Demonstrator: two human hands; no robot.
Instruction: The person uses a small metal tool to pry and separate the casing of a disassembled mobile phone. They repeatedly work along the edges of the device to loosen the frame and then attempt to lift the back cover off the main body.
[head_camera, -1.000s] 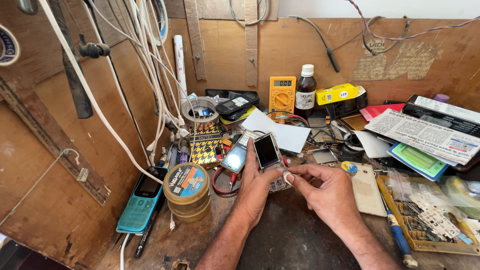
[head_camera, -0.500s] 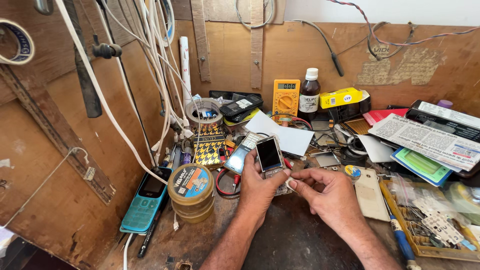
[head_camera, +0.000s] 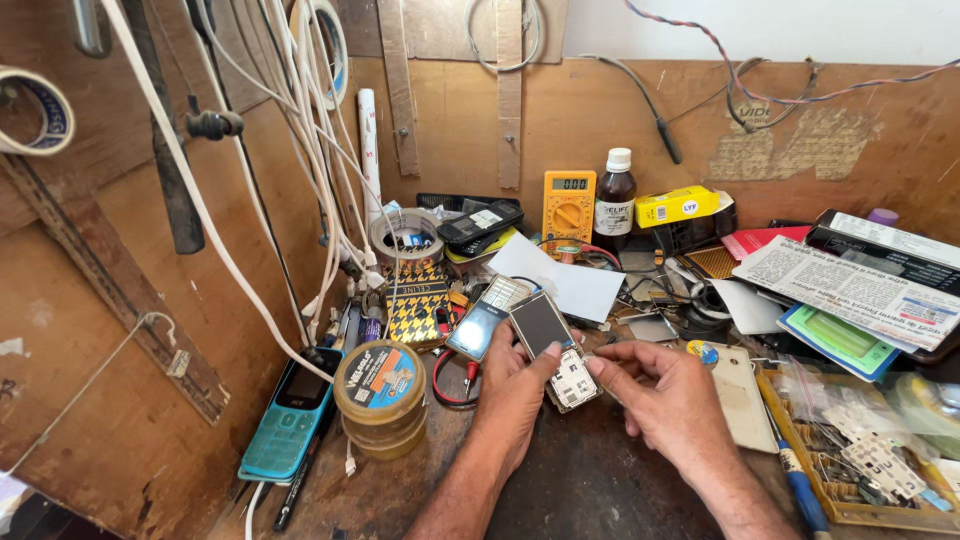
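Dark, worn wood makes up the desk (head_camera: 590, 490), and both bare hands meet over it just below the middle of the view. The left hand (head_camera: 520, 385) has its fingers (head_camera: 545, 365) closed around a small opened phone board with a dark screen at its upper end and a pale keypad section at its lower end (head_camera: 555, 350), thumb pressed across the middle of it, the screen end tilted toward 11 o'clock. The right hand (head_camera: 670, 395) sits at 3 o'clock of that board, its fingers curled and nearly pinched at the board's lower right edge; whether they grip a small part there I cannot tell. At 10 o'clock of the board, just beside it, lies a second phone with a glowing blue screen (head_camera: 480, 325). At 9 o'clock of the left hand stands a stack of round tan tins with a printed lid (head_camera: 380, 395), and farther out in the same direction a teal keypad phone (head_camera: 290, 420) leans at the foot of the wooden side wall. At 12 o'clock, near the back wall, a yellow multimeter (head_camera: 568, 205) stands upright with a dark brown bottle with a white cap (head_camera: 615, 205) just beside it. At 3 o'clock of the right hand a folded printed newspaper sheet (head_camera: 850, 290) rests on a clutter of boxes.
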